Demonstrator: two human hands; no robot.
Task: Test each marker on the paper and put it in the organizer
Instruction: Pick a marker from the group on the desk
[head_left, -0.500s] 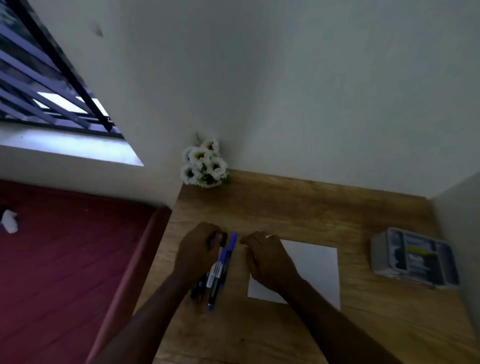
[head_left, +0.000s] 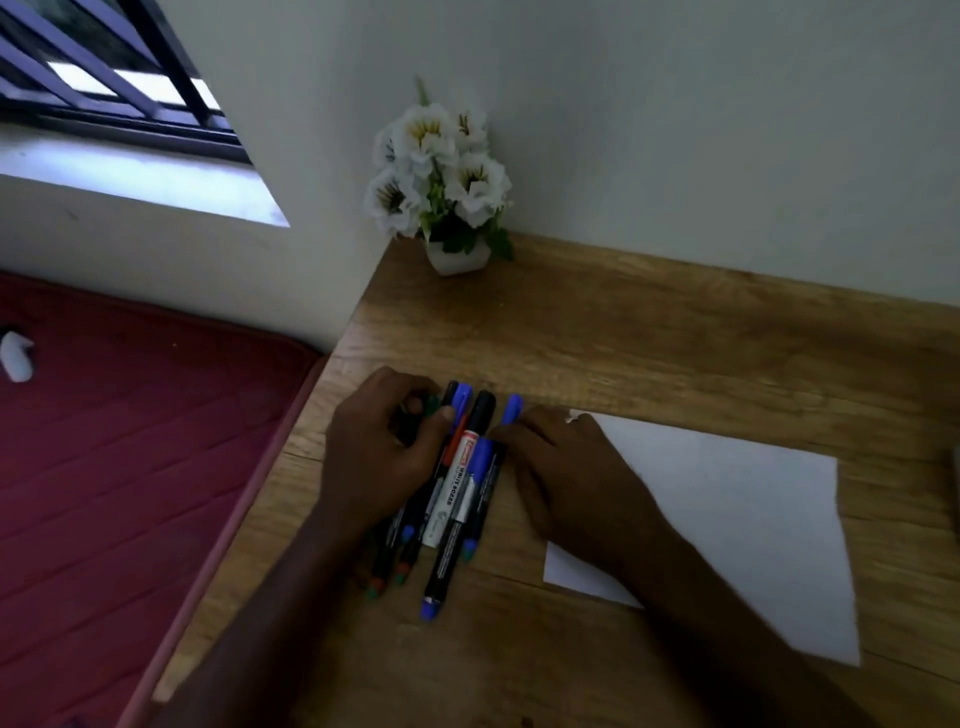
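Note:
Several markers (head_left: 457, 483) lie side by side on the wooden desk (head_left: 649, 332), with blue, black, red and green caps. A white whiteboard marker with a black cap is in their middle. My left hand (head_left: 379, 457) lies over the left part of the bunch, with thumb and fingers curled round a dark marker there. My right hand (head_left: 561, 467) rests at the bunch's right side, its fingers touching a blue-capped marker (head_left: 512, 408). The white paper (head_left: 737, 525) lies to the right, partly under my right wrist. Only a grey sliver of the organizer (head_left: 955, 467) shows at the right edge.
A small white pot of white flowers (head_left: 441, 176) stands at the desk's back left corner against the wall. A red mattress (head_left: 130, 467) lies left of and below the desk's left edge. A barred window is at upper left.
The view has closed in on the markers, so the organizer has slid almost out at the right. More markers now show between my hands, which stay at the bunch.

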